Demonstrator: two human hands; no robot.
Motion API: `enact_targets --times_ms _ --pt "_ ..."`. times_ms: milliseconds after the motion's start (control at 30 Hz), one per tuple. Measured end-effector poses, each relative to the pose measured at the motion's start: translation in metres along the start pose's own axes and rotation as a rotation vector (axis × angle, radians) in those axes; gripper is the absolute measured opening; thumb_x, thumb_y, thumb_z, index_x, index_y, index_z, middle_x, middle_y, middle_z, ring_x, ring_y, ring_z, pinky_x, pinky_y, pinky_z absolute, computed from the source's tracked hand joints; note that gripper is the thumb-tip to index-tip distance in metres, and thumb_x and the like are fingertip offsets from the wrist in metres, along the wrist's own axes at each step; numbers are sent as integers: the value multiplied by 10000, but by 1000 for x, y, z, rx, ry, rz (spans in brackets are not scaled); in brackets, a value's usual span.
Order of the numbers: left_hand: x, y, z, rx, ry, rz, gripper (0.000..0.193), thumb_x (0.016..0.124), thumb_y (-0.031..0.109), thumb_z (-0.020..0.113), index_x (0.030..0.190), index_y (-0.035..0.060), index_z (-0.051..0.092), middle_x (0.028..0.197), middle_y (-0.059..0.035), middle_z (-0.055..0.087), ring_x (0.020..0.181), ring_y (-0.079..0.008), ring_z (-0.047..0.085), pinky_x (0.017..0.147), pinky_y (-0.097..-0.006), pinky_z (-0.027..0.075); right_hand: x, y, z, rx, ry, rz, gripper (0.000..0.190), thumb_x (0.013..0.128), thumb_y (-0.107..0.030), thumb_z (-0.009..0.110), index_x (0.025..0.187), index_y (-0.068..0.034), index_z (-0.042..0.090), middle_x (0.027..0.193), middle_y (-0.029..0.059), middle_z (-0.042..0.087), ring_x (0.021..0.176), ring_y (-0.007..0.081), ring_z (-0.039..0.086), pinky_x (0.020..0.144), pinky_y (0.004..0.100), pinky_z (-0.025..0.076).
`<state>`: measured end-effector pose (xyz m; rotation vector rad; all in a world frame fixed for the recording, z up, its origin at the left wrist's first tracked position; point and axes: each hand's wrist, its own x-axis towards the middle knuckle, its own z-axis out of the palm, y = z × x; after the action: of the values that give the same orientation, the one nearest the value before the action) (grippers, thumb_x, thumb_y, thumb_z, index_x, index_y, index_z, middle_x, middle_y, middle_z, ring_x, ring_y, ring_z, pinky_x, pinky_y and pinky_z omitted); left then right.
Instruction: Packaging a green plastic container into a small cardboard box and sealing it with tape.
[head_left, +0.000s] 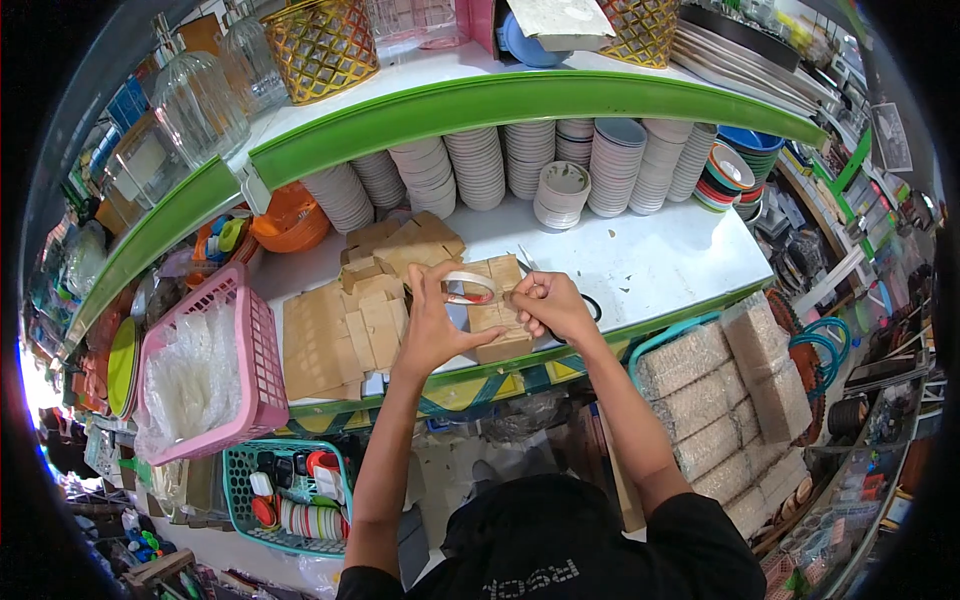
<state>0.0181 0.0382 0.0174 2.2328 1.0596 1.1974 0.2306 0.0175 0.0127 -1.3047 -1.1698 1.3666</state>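
My left hand (435, 319) holds a roll of adhesive tape (470, 277) by its ring, between fingers and above a small cardboard box (504, 346). My right hand (551, 304) has its fingertips pinched together over the right side of that box, close to the roll; a strip of tape between the hands is too faint to tell. Behind and under my right hand lies a pair of scissors with black handles (592, 306), partly hidden. Left of the box, flattened and partly folded cardboard boxes (319, 345) lie on the white shelf (660, 255).
Stacks of white bowls (474, 169) line the shelf's back. A pink basket (262, 360) of plastic wrap stands left. Below are a teal basket (232, 480) of dishes and, at right, another basket (645, 341) with bubble-wrapped boxes (705, 405). A green shelf edge (525, 94) runs above.
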Motion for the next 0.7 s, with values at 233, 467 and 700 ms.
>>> enact_targets --times_ms 233,467,700 --pt "2 6 -4 66 -56 -19 947 541 281 932 1270 66 365 1126 -136 358 991 -260 544 794 -347 530 1 -3 -1 -29 -3 17 192 814 -132 712 822 15 588 639 69 634 481 79 566 423 215 462" --pt "-2 4 3 147 45 20 865 556 413 892 1225 146 414 1045 -163 385 897 -347 552 698 -452 526 4 -6 -5 -99 -54 33 218 819 -174 713 837 -28 553 593 47 597 463 73 514 417 216 402" --pt "-2 8 5 140 41 14 904 531 286 928 1240 70 410 1098 -164 366 950 -309 568 741 -367 593 -1 5 0 -82 18 -14 271 863 -209 704 787 -99 469 542 -9 524 434 48 425 397 219 296"
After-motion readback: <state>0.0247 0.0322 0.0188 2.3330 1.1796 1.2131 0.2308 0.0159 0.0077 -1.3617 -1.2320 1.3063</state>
